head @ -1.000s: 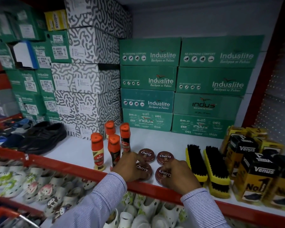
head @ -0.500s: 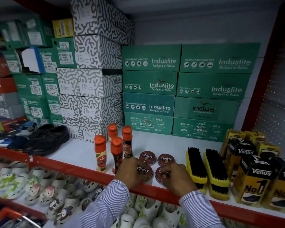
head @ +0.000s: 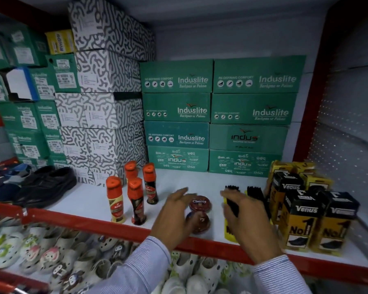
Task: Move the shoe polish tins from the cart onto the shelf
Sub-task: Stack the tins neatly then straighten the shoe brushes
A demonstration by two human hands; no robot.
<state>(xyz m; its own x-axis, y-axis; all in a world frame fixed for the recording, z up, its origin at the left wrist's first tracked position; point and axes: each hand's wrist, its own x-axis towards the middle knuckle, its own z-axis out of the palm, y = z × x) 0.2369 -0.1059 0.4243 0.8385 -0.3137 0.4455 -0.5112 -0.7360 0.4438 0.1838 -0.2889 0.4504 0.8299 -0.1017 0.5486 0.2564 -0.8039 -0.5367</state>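
The left hand (head: 174,217) is blurry, and it covers whatever sits on the shelf (head: 87,200) behind it. Between the 2 hands, 2 polish tins (head: 199,213) show, but the near one's label is too smeared to read. The right hand (head: 245,225) is blurry too, and it hides most of the brushes (head: 232,188) just past its fingers, so only their black bristle tips peek out. Both sleeves (head: 136,270) run off the bottom edge. Low at the left corner, a red bar (head: 0,286) is cut off; I cannot tell what it is.
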